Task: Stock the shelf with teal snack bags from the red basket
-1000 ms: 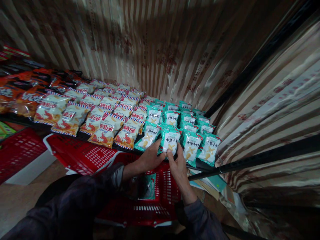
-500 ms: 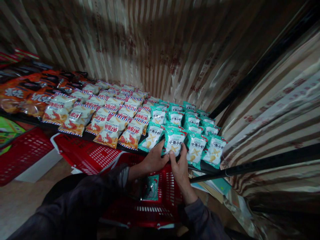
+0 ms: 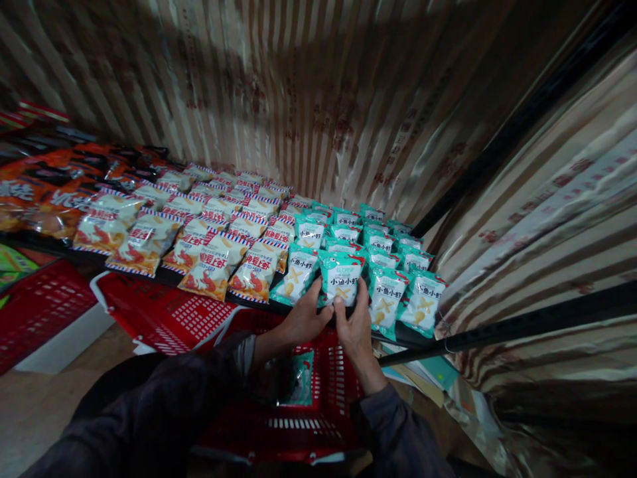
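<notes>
Both my hands grip one teal-and-white snack bag (image 3: 341, 275) at the front of the shelf. My left hand (image 3: 304, 318) is closed on its lower left side, and my right hand (image 3: 354, 324) on its lower right, thumb across the front. More teal snack bags (image 3: 385, 299) stand in rows to either side and behind it. Left of these are rows of white-and-orange snack bags (image 3: 212, 265) with striped edges. Below my hands sits a red plastic basket (image 3: 323, 425) with a teal bag (image 3: 301, 378) inside.
Orange-and-black snack bags (image 3: 60, 206) fill the shelf's left part. Another red basket (image 3: 44, 312) stands on the floor at left. A striped curtain (image 3: 318, 99) hangs behind the shelf, and dark metal bars (image 3: 537, 315) cross on the right. Papers (image 3: 423, 375) lie beneath the shelf.
The view has shifted slightly. Both hands stay on the same snack bag, which now sits a little higher against the row behind it.
</notes>
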`<state>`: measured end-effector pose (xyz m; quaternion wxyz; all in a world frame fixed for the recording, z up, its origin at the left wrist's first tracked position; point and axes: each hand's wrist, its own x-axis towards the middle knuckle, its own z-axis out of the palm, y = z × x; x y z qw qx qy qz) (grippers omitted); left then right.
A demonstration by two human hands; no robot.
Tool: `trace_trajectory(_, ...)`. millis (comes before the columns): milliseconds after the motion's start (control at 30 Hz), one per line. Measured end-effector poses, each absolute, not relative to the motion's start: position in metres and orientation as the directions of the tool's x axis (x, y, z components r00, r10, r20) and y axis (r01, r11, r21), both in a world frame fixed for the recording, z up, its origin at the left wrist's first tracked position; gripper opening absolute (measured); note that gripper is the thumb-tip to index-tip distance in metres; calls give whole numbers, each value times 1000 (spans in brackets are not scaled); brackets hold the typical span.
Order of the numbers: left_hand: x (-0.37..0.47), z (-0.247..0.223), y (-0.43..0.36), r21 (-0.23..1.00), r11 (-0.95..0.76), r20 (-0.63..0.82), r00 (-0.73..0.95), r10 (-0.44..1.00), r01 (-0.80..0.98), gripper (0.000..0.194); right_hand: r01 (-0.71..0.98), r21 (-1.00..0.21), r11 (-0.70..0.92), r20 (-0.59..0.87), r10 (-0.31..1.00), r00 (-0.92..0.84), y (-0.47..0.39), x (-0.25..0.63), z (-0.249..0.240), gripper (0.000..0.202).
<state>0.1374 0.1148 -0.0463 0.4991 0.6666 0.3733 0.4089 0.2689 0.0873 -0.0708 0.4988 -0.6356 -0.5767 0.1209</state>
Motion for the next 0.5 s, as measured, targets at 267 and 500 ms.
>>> trace_trajectory(267, 138, -41, 119, 966, -219, 147, 398, 906, 141, 70, 580, -802, 141, 395, 855, 337, 91, 263, -81, 71)
trace_trajectory(500, 136, -44, 109, 955, -270, 187, 461, 868, 121, 85, 565, -812, 149, 395, 852, 344, 87, 256, -83, 73)
